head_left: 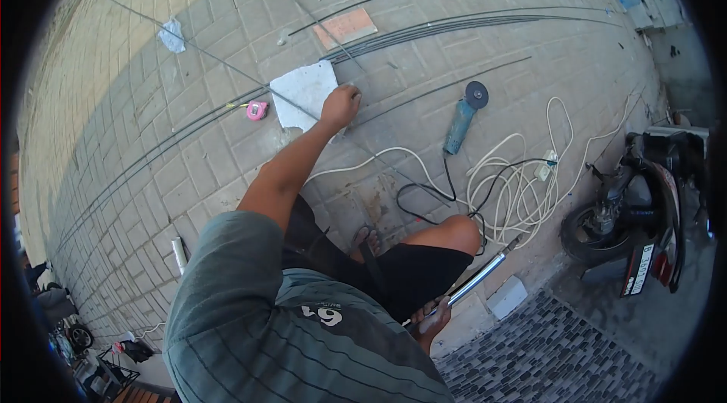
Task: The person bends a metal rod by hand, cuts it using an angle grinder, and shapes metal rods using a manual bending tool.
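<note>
My left hand [341, 105] is closed at the right edge of a white slab [303, 91]; what its fingers hold, if anything, is hidden. A long thin metal rod [197, 48] slants in from the upper left, crosses the slab and passes under my left wrist. Low on the right, beside my bent knee, my right hand [432, 317] is wrapped round a shiny metal tube [478, 276]. The tube has a narrow darker tip pointing up and right. A pink tape measure [257, 110] lies left of the slab.
An angle grinder [461, 121] lies on the paving, its cord running to a coiled white extension cable [522, 195]. Long rods [454, 24] stretch behind the slab near a reddish tile [345, 28]. A motorcycle [632, 210] stands at the right.
</note>
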Tool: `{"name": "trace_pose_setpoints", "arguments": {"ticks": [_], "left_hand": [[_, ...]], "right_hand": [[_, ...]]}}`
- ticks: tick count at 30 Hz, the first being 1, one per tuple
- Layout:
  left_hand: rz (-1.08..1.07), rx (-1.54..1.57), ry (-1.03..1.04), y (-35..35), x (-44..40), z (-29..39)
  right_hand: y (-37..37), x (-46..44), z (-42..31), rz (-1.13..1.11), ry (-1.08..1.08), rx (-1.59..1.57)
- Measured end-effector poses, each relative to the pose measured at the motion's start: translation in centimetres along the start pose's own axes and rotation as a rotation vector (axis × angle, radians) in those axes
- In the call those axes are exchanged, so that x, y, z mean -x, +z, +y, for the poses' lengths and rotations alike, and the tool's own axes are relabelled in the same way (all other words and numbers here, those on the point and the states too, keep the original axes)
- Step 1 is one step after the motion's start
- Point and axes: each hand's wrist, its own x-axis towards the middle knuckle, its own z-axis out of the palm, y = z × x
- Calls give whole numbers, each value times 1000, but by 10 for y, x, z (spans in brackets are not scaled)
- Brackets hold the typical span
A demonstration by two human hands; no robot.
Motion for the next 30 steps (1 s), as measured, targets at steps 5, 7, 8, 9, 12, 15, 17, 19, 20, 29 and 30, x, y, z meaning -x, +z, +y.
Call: {"name": "trace_pose_setpoints", "arguments": {"ticks": [5, 7, 8, 9, 12, 15, 17, 19, 20, 29, 30], "left_hand": [[-119, -361, 130, -1, -75, -28], [-110, -449, 183, 11, -99, -41], [-149, -550, 224, 17, -109, -47], [-188, -651, 267, 22, -116, -53], [-237, -758, 277, 42, -139, -73], [-400, -786, 260, 41, -157, -74], [-466, -900, 418, 50, -166, -83], [-475, -736, 500, 43, -169, -86], [-475, -695, 634, 32, -168, -78], [-27, -174, 1196, -119, -122, 191], [-25, -161, 1229, -133, -112, 221]], "right_hand": [[-11, 0, 9, 27, 31, 73], [-17, 7, 14, 30, 13, 94], [-20, 14, 15, 31, 8, 107], [-23, 20, 16, 39, 0, 112], [-19, 41, 17, 240, 45, 164], [2, 46, 17, 343, 75, 140], [8, 43, 24, 361, 85, 100], [13, 38, 29, 355, 80, 75], [14, 34, 31, 339, 79, 62], [6, 4, 32, 118, 2, -137], [-1, 2, 28, 75, -9, -175]]}}
